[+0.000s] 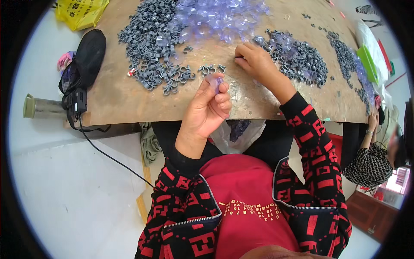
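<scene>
My left hand (206,103) is raised over the near table edge, its fingers closed round a clear purple plastic piece (217,84). My right hand (258,62) rests low over the tabletop, thumb and fingertips pressed together; whatever may be between them is hidden. Just beyond the left fingers lie a few loose grey plastic clips (208,69). A large heap of the same curved grey clips (151,43) spreads to the left. Behind both hands sits a heap of clear purple plastic pieces (220,19). Right of my right hand is a mixed heap of grey and purple parts (302,60).
The wooden table (108,99) ends just before my lap. At its left edge are a black pouch (91,56), a cabled black box (79,101) and a bottle (47,107). A plastic bag (237,134) hangs below. Another person (371,164) sits at far right.
</scene>
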The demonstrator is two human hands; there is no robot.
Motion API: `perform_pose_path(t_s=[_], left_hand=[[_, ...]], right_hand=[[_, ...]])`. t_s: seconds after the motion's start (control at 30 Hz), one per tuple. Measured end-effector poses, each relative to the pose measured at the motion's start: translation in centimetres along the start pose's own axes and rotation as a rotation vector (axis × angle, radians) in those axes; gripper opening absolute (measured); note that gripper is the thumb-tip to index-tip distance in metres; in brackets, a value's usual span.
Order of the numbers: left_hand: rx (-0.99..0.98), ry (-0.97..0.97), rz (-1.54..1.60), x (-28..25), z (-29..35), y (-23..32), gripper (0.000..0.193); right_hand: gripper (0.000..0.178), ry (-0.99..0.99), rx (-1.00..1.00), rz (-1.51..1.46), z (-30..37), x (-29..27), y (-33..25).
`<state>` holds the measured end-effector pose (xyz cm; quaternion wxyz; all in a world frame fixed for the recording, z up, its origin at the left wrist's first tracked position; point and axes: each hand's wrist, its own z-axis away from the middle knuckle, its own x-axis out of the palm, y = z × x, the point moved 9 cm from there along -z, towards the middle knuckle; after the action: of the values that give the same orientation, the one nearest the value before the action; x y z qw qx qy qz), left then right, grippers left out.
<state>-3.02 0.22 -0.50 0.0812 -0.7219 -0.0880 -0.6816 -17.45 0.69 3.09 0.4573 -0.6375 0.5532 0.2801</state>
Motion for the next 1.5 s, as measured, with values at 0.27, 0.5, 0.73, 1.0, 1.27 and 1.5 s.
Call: perform_pose_path(t_s=[0.27, 0.5, 0.73, 1.0, 1.27, 1.5], left_hand=[[0.038, 0.065, -0.221, -0.3, -0.7, -1.5, 0.022], [-0.006, 0.093, -0.252, 0.5, -1.0, -3.3, 0.021], [0.031, 0.145, -0.306, 0.4, -1.0, -3.8, 0.021], [0.045, 0.115, -0.358, 1.2, -0.4, -4.3, 0.020], [0.199, 0.110, -0.791, 3.7, 1.4, -3.4, 0.020], [0.175, 0.084, -0.606, 4.3, 2.6, -3.7, 0.015]], right_hand=[[0.024, -0.010, 0.542, -1.273, 5.3, -1.7, -4.1], [0.024, 0.022, 0.510, -1.226, 8.2, -4.1, -5.0], [0.026, 0.305, 0.473, -1.252, 9.5, -7.0, -5.5], [0.024, 0.274, 0.410, -0.914, 9.4, -7.8, -6.7], [0.024, 0.330, 0.352, -0.795, 9.4, -9.9, -9.3], [0.025, 0.415, 0.388, -1.019, 10.4, -10.3, -10.4]])
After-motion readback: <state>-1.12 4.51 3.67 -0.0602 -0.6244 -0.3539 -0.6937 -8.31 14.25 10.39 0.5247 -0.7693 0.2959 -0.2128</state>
